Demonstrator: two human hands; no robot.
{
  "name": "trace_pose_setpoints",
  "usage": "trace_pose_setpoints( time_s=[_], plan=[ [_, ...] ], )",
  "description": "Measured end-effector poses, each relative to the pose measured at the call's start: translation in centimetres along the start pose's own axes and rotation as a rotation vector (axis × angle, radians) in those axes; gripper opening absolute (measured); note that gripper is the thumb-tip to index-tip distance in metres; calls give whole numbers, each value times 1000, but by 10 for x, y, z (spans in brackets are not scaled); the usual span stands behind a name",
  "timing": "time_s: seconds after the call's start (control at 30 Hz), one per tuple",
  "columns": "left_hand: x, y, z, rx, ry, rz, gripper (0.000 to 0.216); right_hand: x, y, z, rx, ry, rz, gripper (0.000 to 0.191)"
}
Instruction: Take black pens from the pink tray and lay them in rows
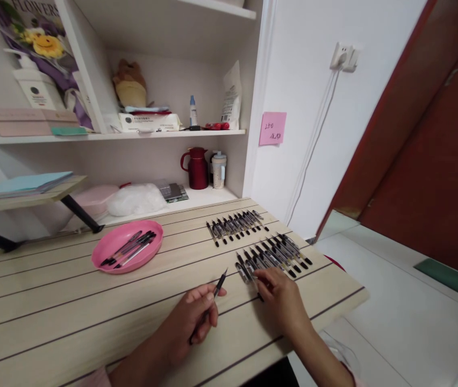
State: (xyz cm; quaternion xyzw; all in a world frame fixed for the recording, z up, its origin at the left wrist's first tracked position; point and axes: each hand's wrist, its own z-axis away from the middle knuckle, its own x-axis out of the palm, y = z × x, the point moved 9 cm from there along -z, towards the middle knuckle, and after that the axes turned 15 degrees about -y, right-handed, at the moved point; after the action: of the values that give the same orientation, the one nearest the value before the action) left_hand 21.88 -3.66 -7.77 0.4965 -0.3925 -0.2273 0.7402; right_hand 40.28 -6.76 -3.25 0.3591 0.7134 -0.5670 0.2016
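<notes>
My left hand (199,314) is closed around a black pen (221,280), holding it at a slant with its bare tip pointing up and away. At the left end of the nearer row of pens (275,252), my right hand (279,295) has its thumb and fingers pinched over a pen (249,269), partly hidden under them. A short grey pen cap (241,272) lies just left of those fingers. Farther back is a second row of pens (235,224), set side by side. More pens (132,248) rest in a pink tray (100,267) on the left.
The wood-slat table (92,317) ends at a right edge above the tiled floor. Behind it, a white shelf unit (164,134) holds a red jug (197,169), a cup (219,170) and a plastic bag (136,200). A small raised stand (43,188) occupies the left.
</notes>
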Motion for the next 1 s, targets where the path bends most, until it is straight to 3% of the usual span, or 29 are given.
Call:
trace_pose_setpoints(
  time_s=[0.13,0.3,0.5,0.77,1.0],
  plan=[
    [0,0,0,0,-9,-4,36,19,-10,7,-16,-99,187,27],
    [0,-1,-1,-11,-15,-14,34,22,-14,8,35,-119,387,27],
    [1,-1,-1,1,-28,4,35,11,-19,18,49,-36,444,25],
    [1,-1,-2,3,-39,-12,34,40,-27,27,-10,-172,586,17],
    [2,0,-1,-6,-28,-18,33,42,-21,22,18,-183,635,21]
  ],
)
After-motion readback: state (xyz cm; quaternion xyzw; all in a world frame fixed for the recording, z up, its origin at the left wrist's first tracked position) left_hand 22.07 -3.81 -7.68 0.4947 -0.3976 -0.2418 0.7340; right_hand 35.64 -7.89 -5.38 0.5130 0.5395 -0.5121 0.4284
